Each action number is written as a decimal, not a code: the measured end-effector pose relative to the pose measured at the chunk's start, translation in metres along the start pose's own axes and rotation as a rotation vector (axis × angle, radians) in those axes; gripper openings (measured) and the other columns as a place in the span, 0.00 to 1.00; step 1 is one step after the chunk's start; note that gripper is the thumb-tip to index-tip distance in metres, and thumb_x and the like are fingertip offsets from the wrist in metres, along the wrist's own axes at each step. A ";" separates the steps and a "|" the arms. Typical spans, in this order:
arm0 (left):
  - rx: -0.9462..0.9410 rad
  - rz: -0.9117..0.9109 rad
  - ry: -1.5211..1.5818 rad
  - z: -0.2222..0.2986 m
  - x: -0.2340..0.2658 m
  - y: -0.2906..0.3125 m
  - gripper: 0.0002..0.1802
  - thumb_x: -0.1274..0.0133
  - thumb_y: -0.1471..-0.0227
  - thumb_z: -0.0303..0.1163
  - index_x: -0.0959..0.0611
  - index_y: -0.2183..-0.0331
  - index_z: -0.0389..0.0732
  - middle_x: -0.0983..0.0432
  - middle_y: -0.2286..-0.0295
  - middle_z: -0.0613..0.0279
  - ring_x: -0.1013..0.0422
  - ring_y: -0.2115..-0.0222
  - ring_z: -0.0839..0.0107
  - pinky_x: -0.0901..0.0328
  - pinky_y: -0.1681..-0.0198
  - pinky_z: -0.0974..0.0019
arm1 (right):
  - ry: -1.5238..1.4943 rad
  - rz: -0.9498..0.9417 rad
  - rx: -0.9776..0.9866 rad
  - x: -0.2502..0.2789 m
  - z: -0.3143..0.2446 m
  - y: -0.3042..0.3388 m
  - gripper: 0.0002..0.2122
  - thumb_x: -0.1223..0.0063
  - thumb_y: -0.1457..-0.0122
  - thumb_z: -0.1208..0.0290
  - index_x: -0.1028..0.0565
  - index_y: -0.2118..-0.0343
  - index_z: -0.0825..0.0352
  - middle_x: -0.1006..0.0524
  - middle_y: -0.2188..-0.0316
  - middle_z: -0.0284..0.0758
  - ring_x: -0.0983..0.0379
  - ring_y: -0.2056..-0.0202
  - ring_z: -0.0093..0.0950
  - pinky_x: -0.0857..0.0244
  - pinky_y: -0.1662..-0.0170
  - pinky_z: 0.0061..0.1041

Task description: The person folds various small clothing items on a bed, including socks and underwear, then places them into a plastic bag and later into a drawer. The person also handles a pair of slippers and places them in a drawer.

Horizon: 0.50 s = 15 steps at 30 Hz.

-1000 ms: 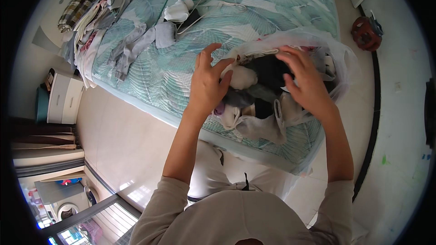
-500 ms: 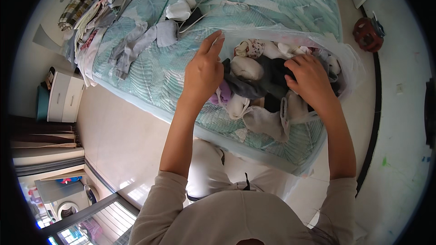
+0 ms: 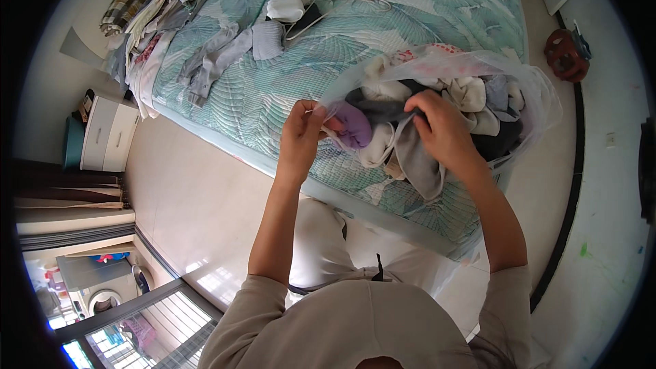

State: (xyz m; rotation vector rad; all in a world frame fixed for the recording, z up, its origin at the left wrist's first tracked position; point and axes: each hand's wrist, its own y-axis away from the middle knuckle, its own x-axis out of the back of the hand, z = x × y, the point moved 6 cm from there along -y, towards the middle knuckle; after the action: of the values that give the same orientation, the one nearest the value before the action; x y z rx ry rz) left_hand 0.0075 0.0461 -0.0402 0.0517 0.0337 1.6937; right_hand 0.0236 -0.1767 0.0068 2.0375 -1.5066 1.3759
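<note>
The clear plastic bag point(image 3: 526, 89) of socks sits on the bed point(image 3: 287, 89), near its edge. Your left hand point(image 3: 301, 138) has moved from on top and now pinches the bag's rim, opening it. Your right hand point(image 3: 444, 130) grips a grey sock point(image 3: 413, 160) beside a purple sock point(image 3: 355, 126).

Left hand point(image 3: 301, 138) pinching clear bag point(image 3: 526, 85) rim, right hand point(image 3: 443, 130) among socks point(image 3: 383, 133), teal bed point(image 3: 287, 89)
</note>
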 end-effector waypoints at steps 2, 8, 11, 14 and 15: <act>0.178 -0.081 0.365 -0.005 -0.009 0.004 0.07 0.56 0.45 0.32 0.28 0.66 0.39 0.37 0.86 0.69 0.36 0.84 0.76 0.39 0.80 0.74 | 0.122 0.291 0.096 0.019 0.003 -0.009 0.09 0.51 0.53 0.82 0.31 0.67 0.64 0.32 0.70 0.36 0.33 0.66 0.38 0.38 0.65 0.34; 0.404 -0.473 0.970 0.017 -0.028 0.015 0.15 0.60 0.44 0.30 0.31 0.56 0.34 0.40 0.78 0.70 0.48 0.83 0.83 0.48 0.86 0.84 | 0.437 0.384 0.209 0.034 0.028 -0.035 0.07 0.52 0.51 0.81 0.29 0.68 0.66 0.31 0.65 0.35 0.33 0.63 0.37 0.36 0.64 0.32; 0.395 -0.409 1.104 0.031 -0.026 0.011 0.18 0.62 0.45 0.28 0.35 0.53 0.30 0.39 0.74 0.66 0.47 0.80 0.82 0.47 0.86 0.83 | 0.313 0.194 0.224 0.029 0.007 -0.030 0.07 0.50 0.51 0.78 0.27 0.67 0.66 0.31 0.61 0.35 0.33 0.60 0.36 0.35 0.62 0.32; 0.348 -0.446 1.154 0.038 -0.025 0.008 0.21 0.62 0.46 0.26 0.38 0.51 0.27 0.36 0.68 0.62 0.45 0.78 0.80 0.46 0.85 0.82 | 0.181 0.168 0.234 0.048 -0.026 -0.014 0.09 0.46 0.51 0.73 0.26 0.66 0.66 0.31 0.59 0.35 0.35 0.55 0.36 0.38 0.56 0.33; 0.336 -0.442 1.153 0.043 -0.025 0.008 0.21 0.62 0.46 0.26 0.39 0.51 0.27 0.36 0.67 0.61 0.45 0.78 0.80 0.46 0.85 0.81 | 0.116 0.150 0.242 0.051 -0.036 -0.003 0.09 0.45 0.51 0.72 0.26 0.66 0.67 0.31 0.58 0.35 0.36 0.55 0.36 0.39 0.55 0.34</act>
State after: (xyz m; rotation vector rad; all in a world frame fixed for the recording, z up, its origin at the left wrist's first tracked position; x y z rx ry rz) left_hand 0.0053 0.0203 0.0027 -0.6391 1.1036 1.0672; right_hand 0.0083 -0.1818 0.0666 1.9696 -1.5343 1.7808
